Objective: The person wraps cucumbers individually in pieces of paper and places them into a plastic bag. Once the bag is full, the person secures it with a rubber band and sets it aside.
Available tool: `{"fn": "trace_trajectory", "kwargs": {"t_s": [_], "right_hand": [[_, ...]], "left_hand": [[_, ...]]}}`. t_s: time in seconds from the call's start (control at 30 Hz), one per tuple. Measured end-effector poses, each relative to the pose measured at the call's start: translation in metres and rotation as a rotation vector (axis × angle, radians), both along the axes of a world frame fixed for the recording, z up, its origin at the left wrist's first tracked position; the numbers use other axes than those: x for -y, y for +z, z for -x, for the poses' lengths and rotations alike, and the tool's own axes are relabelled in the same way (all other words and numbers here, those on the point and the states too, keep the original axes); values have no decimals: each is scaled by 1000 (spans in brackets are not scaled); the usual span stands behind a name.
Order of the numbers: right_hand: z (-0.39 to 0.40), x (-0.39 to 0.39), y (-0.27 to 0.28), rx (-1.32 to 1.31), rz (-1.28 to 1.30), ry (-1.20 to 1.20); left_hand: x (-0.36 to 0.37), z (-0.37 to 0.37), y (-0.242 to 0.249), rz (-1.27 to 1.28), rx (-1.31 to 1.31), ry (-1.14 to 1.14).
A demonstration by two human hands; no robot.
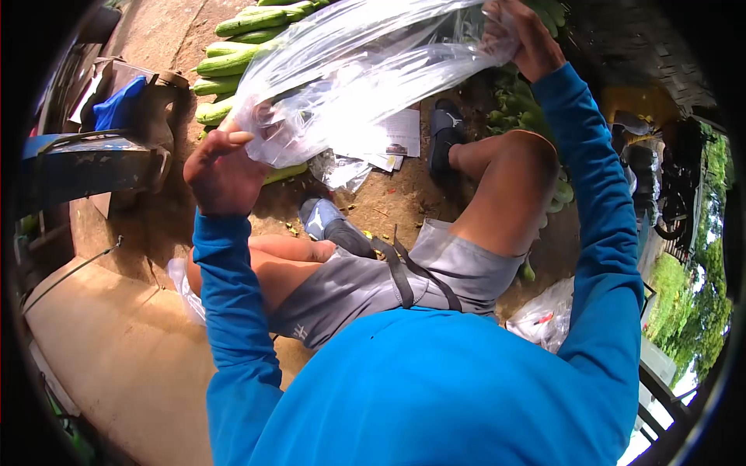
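Note:
A large clear plastic bag [365,70] is stretched between my two hands in front of me. My left hand [229,167] pinches its lower left edge, thumb on top. Up at the right, my right hand [521,39] is closed on the bag's other end, with its fingers partly behind the film. Long green gourds [229,62] lie in a row on the ground beyond the bag, which covers part of them. Under the bag, sheets of printed paper [400,133] and a crumpled piece of clear plastic [342,171] rest on the ground.
Green vegetables [517,105] are heaped beside my raised knee. Another clear plastic bag [544,314] lies by my right hip. A blue cloth [119,103] sits near a blue-edged bench [85,167] on the left. My sandaled feet [444,136] are on the bare ground.

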State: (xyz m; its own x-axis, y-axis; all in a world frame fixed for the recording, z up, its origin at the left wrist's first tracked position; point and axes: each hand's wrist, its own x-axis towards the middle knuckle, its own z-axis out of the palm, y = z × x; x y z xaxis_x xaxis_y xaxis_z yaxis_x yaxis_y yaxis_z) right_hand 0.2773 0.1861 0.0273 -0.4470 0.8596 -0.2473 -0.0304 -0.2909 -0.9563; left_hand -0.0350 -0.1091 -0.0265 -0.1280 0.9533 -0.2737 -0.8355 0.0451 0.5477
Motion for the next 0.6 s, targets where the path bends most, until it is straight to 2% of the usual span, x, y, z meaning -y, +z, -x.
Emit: {"fn": "trace_trajectory", "kwargs": {"t_s": [0.03,0.07,0.1,0.13,0.17,0.2,0.27,0.3,0.33,0.4,0.43,0.47,0.5,0.53,0.6], "right_hand": [[5,-6,-2,-103,26,6],[-9,-34,-29,-237,-113,285],[-1,-28,-25,-357,-126,318],[5,-24,-19,-358,-86,278],[2,-26,-25,-439,-43,275],[0,-30,-31,-519,-1,274],[-4,-34,-44,-575,160,241],[-9,-32,-45,-643,365,247],[-13,-36,-64,-687,376,141],[-19,-56,-109,-678,333,157],[-27,-63,-123,-632,503,167],[-31,-55,-141,-427,48,165],[-26,-58,-139,-324,233,103],[-21,-60,-133,-216,416,35],[-38,-80,-164,-185,403,100]], "left_hand": [[-3,-1,-1,8,-160,11],[-11,-2,-1,24,-173,11],[-22,-2,0,45,-533,-99],[-32,-3,-1,64,-889,-215],[-35,-4,-2,91,-1101,-234],[-37,-8,-5,101,-1111,-233],[-39,-17,-16,-36,-1508,-241],[-40,-8,-38,-60,-1434,-264],[-40,-10,-58,-46,-1442,-248],[-43,-16,-83,-72,-394,4],[-57,-11,-83,94,-316,61],[-70,-10,-74,258,-232,116],[-80,-18,-54,338,-149,220],[-91,-15,-53,307,-67,331],[-105,-14,-40,246,1,407]]}}
